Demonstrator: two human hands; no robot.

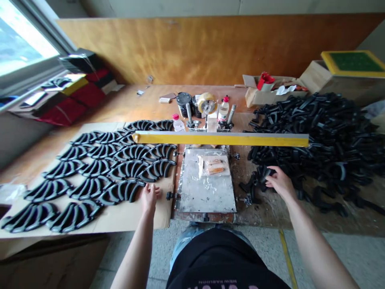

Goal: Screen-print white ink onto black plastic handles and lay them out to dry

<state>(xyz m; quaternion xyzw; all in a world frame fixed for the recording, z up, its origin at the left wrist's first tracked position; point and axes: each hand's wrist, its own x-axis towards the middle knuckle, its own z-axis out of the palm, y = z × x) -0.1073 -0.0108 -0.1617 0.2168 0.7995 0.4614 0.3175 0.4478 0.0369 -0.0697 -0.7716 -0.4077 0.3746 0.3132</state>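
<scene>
On the left, rows of curved black plastic handles (75,216) lie fanned out on a cardboard sheet (162,208). My left hand (150,196) is at the right end of a near row, beside its last handle (136,192). Its fingers are loosely bent and somewhat apart, with nothing visible between them. Across the table, my right hand (280,184) has its thumb and fingers closed on a black plastic handle (268,173) at the near left edge of a big heap of similar parts (327,132). My fingers partly hide that piece.
Between my hands is a screen-printing jig with a metal plate (207,196), a clear bag (214,165) on it. A long yellow-and-grey bar (222,139) spans above. Bottles (224,108), a tape roll (207,103) and cartons (258,96) stand behind.
</scene>
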